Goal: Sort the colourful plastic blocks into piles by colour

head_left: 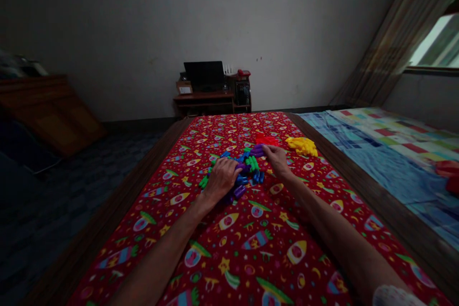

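Observation:
A mixed pile of plastic toy pieces in green, blue and purple lies on the red cloth. My left hand (224,174) is over the pile's left side, its fingers curled at a purple toy piece (244,167). My right hand (277,158) pinches another purple toy piece (257,150) at the pile's far right. Green pieces (253,163) and blue pieces (258,177) lie between the hands, and a loose purple piece (239,192) rests nearer me. Beyond my right hand is a group of red pieces (266,139); a yellow heap (302,146) sits to its right.
The red patterned cloth (258,241) covers a long table with dark wooden edges (152,172). A bed with checked covers (380,153) adjoins the right side. By the far wall stands a desk (204,97) with a black monitor (204,75). A wooden cabinet (46,110) stands left.

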Demonstrator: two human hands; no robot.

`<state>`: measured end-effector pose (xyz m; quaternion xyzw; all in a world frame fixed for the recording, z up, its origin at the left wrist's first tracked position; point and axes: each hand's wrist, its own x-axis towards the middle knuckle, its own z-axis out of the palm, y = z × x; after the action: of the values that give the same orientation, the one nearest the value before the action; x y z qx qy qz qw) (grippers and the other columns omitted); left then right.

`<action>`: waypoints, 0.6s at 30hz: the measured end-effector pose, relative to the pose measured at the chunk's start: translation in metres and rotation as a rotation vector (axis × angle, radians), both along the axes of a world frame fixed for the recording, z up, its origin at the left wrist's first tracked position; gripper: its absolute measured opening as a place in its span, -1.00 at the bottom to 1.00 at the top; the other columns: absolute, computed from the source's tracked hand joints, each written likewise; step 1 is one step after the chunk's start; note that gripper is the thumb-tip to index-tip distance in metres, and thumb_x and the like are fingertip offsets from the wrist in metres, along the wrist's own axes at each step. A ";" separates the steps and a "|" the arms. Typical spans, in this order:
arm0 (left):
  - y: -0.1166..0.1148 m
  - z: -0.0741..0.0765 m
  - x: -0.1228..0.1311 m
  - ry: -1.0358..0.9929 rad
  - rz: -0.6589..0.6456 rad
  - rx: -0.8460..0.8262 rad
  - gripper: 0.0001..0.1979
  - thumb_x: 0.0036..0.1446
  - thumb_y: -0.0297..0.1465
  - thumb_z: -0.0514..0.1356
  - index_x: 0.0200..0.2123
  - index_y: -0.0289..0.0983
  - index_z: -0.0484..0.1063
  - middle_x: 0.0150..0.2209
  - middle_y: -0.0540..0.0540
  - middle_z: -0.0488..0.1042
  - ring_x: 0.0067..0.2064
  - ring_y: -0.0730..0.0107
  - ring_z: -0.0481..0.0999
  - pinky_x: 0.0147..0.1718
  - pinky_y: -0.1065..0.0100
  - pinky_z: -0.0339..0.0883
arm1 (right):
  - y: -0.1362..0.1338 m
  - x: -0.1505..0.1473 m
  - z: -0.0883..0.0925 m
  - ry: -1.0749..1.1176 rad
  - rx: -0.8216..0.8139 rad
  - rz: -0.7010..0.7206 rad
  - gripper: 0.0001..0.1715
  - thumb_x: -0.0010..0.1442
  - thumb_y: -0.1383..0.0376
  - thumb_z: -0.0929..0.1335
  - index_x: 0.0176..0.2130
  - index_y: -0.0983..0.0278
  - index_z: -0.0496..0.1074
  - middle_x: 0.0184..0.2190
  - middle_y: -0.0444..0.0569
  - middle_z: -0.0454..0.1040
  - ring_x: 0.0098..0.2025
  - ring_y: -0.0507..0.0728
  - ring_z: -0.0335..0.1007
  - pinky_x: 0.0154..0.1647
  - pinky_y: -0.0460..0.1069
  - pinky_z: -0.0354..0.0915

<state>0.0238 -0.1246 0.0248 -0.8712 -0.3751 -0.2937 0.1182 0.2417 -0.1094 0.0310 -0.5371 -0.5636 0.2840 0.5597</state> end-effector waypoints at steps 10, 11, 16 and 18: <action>0.019 -0.007 -0.009 -0.348 -0.067 -0.116 -0.74 0.23 -0.25 0.10 -0.39 -0.25 0.48 -0.39 -0.10 0.50 -0.28 0.26 0.49 -0.22 0.28 0.35 | -0.055 0.137 0.012 -0.968 -0.492 -0.374 -0.59 0.24 0.16 0.25 -0.28 0.37 0.58 -0.32 0.18 0.56 -0.25 0.21 0.50 -0.30 -0.03 0.27; 0.017 -0.006 -0.008 -0.355 -0.066 -0.120 -0.74 0.23 -0.25 0.09 -0.39 -0.25 0.48 -0.40 -0.09 0.50 -0.29 0.27 0.49 -0.23 0.29 0.35 | -0.063 0.142 0.011 -1.023 -0.543 -0.453 -0.57 0.26 0.14 0.25 -0.22 0.38 0.57 -0.25 0.24 0.55 -0.19 0.26 0.50 -0.26 0.01 0.30; 0.009 0.004 -0.002 -0.375 -0.070 -0.149 -0.76 0.22 -0.27 0.12 -0.37 -0.24 0.51 -0.42 -0.07 0.51 -0.34 0.33 0.50 -0.28 0.35 0.36 | -0.076 0.122 0.021 -1.152 -0.507 -0.582 -0.56 0.31 0.17 0.21 -0.19 0.41 0.54 -0.21 0.33 0.54 -0.17 0.31 0.50 -0.21 0.09 0.32; 0.004 0.007 0.002 -0.392 -0.095 -0.169 -0.79 0.21 -0.29 0.15 -0.34 -0.25 0.53 -0.41 -0.07 0.53 -0.34 0.34 0.51 -0.28 0.35 0.38 | -0.074 0.092 0.025 -1.123 -0.329 -0.471 -0.60 0.31 0.20 0.22 -0.15 0.40 0.53 -0.26 0.27 0.56 -0.23 0.26 0.50 -0.21 0.05 0.31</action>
<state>0.0262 -0.1211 0.0316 -0.8211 -0.3726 -0.4300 -0.0445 0.3342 -0.1839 0.0560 -0.7930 -0.5871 -0.0890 0.1363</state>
